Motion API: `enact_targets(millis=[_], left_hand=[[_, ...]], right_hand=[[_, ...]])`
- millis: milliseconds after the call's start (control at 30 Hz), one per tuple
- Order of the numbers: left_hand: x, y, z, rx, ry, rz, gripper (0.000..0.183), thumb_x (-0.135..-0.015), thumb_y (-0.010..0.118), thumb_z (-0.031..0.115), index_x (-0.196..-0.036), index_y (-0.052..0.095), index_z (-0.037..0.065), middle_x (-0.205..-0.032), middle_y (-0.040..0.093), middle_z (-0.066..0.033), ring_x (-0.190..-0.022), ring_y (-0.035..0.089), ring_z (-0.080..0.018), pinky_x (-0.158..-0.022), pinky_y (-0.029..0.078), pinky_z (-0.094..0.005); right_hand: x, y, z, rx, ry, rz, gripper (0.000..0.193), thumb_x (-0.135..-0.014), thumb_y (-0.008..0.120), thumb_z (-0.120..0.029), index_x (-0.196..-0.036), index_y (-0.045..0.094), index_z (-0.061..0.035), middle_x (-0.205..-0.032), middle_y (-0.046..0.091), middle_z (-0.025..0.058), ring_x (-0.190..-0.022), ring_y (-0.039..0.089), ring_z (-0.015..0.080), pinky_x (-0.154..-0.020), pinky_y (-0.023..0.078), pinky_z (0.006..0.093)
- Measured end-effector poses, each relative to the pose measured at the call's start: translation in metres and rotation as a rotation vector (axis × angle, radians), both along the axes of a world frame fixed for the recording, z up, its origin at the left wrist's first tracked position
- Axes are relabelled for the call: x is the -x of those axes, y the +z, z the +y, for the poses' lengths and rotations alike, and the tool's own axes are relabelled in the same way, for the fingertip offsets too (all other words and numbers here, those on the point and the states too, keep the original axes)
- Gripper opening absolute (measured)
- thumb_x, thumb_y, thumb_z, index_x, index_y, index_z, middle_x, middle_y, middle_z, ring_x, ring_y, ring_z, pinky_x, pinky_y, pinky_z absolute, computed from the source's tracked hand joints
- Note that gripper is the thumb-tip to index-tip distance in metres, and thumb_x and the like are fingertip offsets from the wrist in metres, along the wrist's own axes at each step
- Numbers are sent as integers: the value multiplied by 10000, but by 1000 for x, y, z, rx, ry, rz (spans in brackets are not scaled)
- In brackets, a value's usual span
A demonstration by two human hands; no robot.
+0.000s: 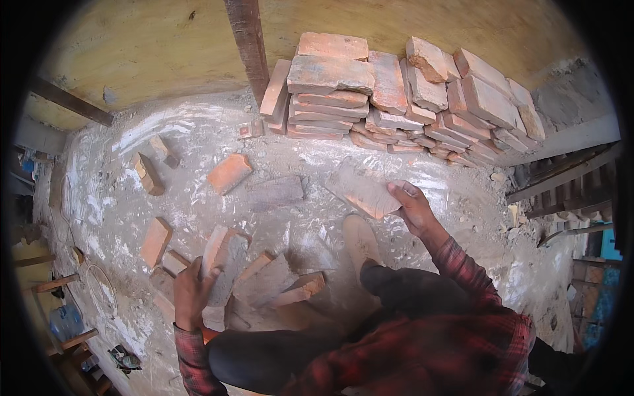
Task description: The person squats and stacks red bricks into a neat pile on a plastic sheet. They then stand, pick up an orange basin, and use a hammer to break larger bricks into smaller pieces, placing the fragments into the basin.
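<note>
My right hand (pixel 415 210) pinches the near end of a dusty, greyish-red brick (pixel 362 191), thumb on top, out beyond my shoe. Lower left, my left hand (pixel 190 292) is closed on the side of a pale, dust-coated brick (pixel 215 248) among the loose pile; some of its fingers are hidden. Against that brick leans another grey-faced brick (pixel 231 270). To its right lie a tilted grey brick (pixel 265 280) and an orange-edged brick (pixel 300 289). An orange brick (pixel 156 241) rests just beyond my left hand.
A stack of bricks (pixel 330 72) stands along the yellow wall (pixel 370 16), by a wooden post (pixel 247 46). Single bricks (pixel 229 173) are scattered over the dusty floor (pixel 185 132). My shoe (pixel 358 241) is planted between the hands. A water jug (pixel 66 322) sits far left.
</note>
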State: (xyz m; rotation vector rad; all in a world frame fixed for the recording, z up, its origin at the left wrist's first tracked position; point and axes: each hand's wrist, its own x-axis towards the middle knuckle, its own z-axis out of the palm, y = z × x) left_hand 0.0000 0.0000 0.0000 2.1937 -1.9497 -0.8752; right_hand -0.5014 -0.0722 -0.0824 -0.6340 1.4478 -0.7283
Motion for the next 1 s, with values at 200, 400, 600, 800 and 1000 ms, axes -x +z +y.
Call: enact_targets(millis=[200,400,600,800,1000], left_hand=[[16,-15,-15,44,-159,-56,442,-887,722,411,-1072,664,13,-796,669,-235,-778,665,-433,-673,505,-473],[16,-17,-9,15,-129,-50,424,-874,730,415,-1001,658,17,-786,681,-232,-791,676,-437,-675,516,-498],[17,-23,-10,-16,-136,-144,419,-870,735,408,-987,649,15,-777,674,-241,-785,668,-450,-673,510,-508],[22,-24,-12,12,-163,-21,407,-885,721,407,-990,651,20,-793,680,-240,-801,670,-454,-685,515,-510],[24,-30,-9,-43,-232,-105,431,-893,705,429,-987,645,12,-813,686,-237,-816,674,-452,-695,520,-516]], right_hand=[[-20,31,-58,512,-698,-353,486,-1061,534,-298,-1398,440,39,-1383,528,141,-1282,537,267,-1095,458,457],[-16,17,-73,698,-793,-301,427,-1063,529,-285,-1352,477,25,-1345,549,130,-1242,556,249,-1070,471,445],[-31,-3,-80,718,-887,340,427,-1017,629,-299,-1280,475,0,-1267,530,130,-1147,547,208,-1014,455,359],[-44,13,-84,696,-957,-270,500,-1014,631,-315,-1329,398,-4,-1281,508,150,-1186,515,210,-1039,420,360],[-39,32,-107,583,-885,-349,447,-1054,552,-276,-1364,385,0,-1359,499,169,-1247,526,253,-1118,425,480]])
